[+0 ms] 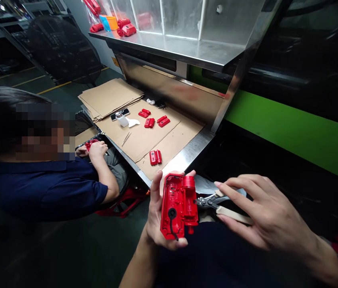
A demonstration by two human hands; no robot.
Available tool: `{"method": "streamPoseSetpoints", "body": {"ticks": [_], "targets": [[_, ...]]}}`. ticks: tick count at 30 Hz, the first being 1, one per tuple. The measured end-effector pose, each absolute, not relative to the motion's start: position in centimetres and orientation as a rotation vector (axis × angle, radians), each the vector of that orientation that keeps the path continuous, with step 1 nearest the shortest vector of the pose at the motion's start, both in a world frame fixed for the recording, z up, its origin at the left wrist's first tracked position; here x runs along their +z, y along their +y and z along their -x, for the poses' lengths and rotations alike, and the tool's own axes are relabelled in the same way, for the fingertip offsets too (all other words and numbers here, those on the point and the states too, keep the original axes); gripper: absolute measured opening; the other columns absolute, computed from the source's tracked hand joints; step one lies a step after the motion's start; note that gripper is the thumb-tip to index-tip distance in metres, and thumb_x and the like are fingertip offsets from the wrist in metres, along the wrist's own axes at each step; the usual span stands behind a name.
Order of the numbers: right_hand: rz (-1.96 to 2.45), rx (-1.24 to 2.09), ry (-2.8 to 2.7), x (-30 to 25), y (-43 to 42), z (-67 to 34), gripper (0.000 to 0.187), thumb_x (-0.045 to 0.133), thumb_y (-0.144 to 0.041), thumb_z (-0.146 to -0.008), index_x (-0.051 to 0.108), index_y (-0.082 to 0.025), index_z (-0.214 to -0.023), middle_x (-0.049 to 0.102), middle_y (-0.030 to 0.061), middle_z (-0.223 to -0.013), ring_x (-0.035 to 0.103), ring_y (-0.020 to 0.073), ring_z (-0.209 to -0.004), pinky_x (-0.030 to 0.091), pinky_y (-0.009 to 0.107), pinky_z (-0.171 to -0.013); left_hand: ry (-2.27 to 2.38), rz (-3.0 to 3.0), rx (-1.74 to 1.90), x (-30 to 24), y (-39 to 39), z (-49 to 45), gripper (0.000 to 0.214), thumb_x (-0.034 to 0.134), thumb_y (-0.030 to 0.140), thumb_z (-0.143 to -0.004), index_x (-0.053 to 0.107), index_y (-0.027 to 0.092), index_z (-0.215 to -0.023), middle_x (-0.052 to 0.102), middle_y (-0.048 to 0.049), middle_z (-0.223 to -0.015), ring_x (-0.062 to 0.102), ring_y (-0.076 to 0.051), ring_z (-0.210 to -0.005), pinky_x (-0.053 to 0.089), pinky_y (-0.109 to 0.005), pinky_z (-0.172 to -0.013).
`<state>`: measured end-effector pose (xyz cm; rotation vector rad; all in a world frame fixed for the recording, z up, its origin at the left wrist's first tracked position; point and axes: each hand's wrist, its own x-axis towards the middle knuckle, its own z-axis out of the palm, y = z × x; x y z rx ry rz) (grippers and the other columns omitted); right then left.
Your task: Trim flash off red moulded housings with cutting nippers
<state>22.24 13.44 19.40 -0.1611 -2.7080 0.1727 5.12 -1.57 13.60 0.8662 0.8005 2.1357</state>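
A red plastic housing [173, 200] sits upright in my left hand [155, 218], its hollow inside turned toward me. My fingers wrap around its left side and lower edge. Inside the housing are a round black part and a black strip that runs down to the bottom rim. My right hand [261, 208] grips pliers [213, 203] with pale handles, which are spread somewhat apart. The jaws of the pliers meet the right edge of the housing; whether they pinch anything there is too small to tell.
Cardboard covers the metal workbench [183, 162], with several red housings [156, 157], tweezers [126, 138], a small bottle [122, 119] and a phone [120, 115] on it. Stacked cardboard sheets [109, 96] lie at the back left. A co-worker [51, 192] sits at left, handling a red part. A metal shelf [171, 46] overhangs.
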Motion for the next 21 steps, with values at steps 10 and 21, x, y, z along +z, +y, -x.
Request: {"method": "streamPoseSetpoints", "body": {"ticks": [10,21], "targets": [[0.129,-0.029,-2.718,20.1,12.7,-22.4,0.035,0.065,-0.032,-0.092,0.065,-0.008,-0.118,0.062,0.0133,-0.106,0.058,0.0281,-0.094,0.046,0.042,-0.08,0.862,-0.91,2.161,13.4,-1.9,-5.3,0.094,0.089,0.052,-0.064,0.043,0.033,-0.143,0.05,-0.0096,-0.14,0.045,-0.047,-0.134,0.036,-0.063,-0.115],[0.083,-0.105,-2.744,20.6,12.8,-22.4,0.029,0.062,-0.029,-0.094,0.065,-0.009,-0.115,0.062,0.0115,-0.1,0.058,0.025,-0.087,0.044,0.039,-0.073,0.855,-0.883,2.179,13.7,-1.6,-5.3,0.092,0.088,0.048,-0.067,0.042,0.029,-0.144,0.05,-0.0096,-0.138,0.043,-0.046,-0.136,0.035,-0.058,-0.116]]}}
